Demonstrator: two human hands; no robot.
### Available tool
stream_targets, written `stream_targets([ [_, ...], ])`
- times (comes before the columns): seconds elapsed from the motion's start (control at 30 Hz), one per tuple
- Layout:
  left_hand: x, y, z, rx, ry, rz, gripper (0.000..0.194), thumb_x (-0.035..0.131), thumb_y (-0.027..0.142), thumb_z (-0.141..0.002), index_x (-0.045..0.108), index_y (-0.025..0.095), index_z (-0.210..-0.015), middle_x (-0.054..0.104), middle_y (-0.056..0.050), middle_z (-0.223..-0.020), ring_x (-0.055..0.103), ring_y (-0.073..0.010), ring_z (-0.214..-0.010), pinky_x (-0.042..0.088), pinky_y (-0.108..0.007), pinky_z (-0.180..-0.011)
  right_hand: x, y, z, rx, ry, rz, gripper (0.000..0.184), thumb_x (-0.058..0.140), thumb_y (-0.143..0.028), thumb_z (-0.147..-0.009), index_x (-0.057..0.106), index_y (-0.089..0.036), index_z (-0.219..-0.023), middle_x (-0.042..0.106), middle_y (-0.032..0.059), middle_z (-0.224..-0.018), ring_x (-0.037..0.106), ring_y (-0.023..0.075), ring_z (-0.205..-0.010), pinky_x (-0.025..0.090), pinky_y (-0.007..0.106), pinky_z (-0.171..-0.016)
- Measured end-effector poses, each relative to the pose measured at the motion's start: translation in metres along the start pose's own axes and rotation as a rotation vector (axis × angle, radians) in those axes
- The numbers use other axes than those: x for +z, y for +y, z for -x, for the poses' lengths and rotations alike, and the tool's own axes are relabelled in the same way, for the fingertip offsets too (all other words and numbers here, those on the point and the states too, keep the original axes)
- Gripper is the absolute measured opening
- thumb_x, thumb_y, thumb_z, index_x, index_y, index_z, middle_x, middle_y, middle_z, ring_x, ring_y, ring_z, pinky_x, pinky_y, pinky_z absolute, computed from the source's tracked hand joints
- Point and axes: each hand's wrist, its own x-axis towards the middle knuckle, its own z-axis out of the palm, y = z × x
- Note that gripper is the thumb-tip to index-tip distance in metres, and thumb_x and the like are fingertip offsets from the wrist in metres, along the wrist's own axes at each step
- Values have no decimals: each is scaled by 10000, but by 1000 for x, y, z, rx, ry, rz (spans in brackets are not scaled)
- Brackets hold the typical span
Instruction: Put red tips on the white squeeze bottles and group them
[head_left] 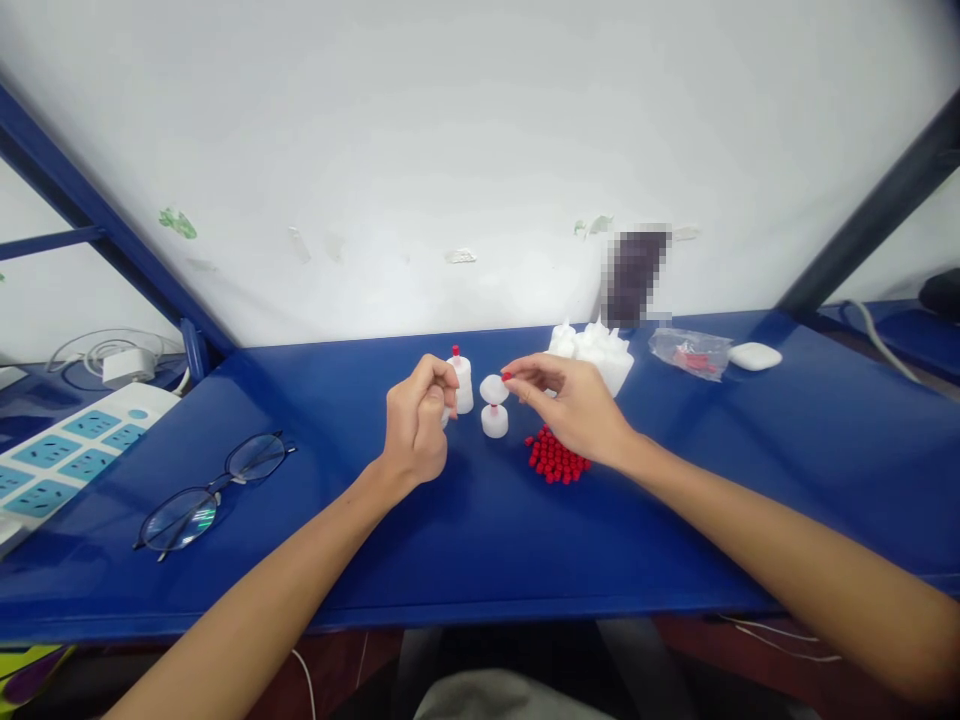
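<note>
Head view shows the right hand (576, 398) pinching a red cap (507, 377) by a white round piece (493, 388), likely light, hard and best held by its sides, the left hand (420, 422) curled round a white bit (445, 417) (mostly hidden, maybe a bottle).

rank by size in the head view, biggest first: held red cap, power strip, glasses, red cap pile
1. Power strip, partly cut off at the left edge
2. Glasses
3. Red cap pile
4. Held red cap
</note>
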Motion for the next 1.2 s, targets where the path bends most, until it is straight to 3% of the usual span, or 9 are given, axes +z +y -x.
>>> stream_targets([
  [0.13,2,0,2,30,-52,3,259,368,346,-1009,518,177,-880,499,30,-652,499,-91,-487,407,-221,-493,3,-1,1,-7,-81,123,150,638,-244,-893,723,-194,-1006,750,19,-831,677,157,-734,526,314,-685],
  [0.27,3,1,7,81,-170,103,313,358,419,-1018,509,173,-896,544,23,-658,507,-77,-437,380,-207,-452,0,-2,0,-18,-13,135,152,652,-254,-885,722,-211,-1013,755,17,-852,692,170,-789,507,290,-630],
  [0.43,6,4,13,91,-237,160,362,319,468,-1008,513,167,-955,570,17,-613,524,-95,-429,380,-219,-464,0,-5,3,-45,112,6,127,722,-289,-831,715,-206,-927,749,22,-839,706,179,-777,546,305,-645],
  [0.67,12,7,13,0,-325,177,279,345,456,-995,432,198,-1056,580,36,-603,498,-114,-492,405,-232,-526,12,-22,16,-233,81,-210,91,753,-211,-807,704,-207,-883,684,25,-898,682,153,-809,614,330,-760],
  [0.83,15,6,15,2,-326,234,283,353,468,-1005,401,211,-1115,615,35,-613,504,-109,-447,393,-207,-460,17,-25,23,-286,58,-276,110,718,-175,-833,704,-221,-931,566,36,-1041,677,123,-780,654,334,-743],
  [1.07,16,8,19,22,-296,316,236,389,434,-1015,400,216,-1106,601,46,-603,515,-93,-407,380,-176,-406,16,-29,22,-467,99,-26,103,676,-158,-865,699,-226,-938,682,49,-922,684,165,-834,623,316,-707],
  [1.2,17,8,19,24,-277,278,213,394,400,-1026,410,217,-1133,580,60,-577,516,-87,-402,382,-167,-407,15,-29,23,-542,68,0,84,672,-152,-870,694,-212,-925,719,61,-940,697,170,-855,617,305,-721],
])
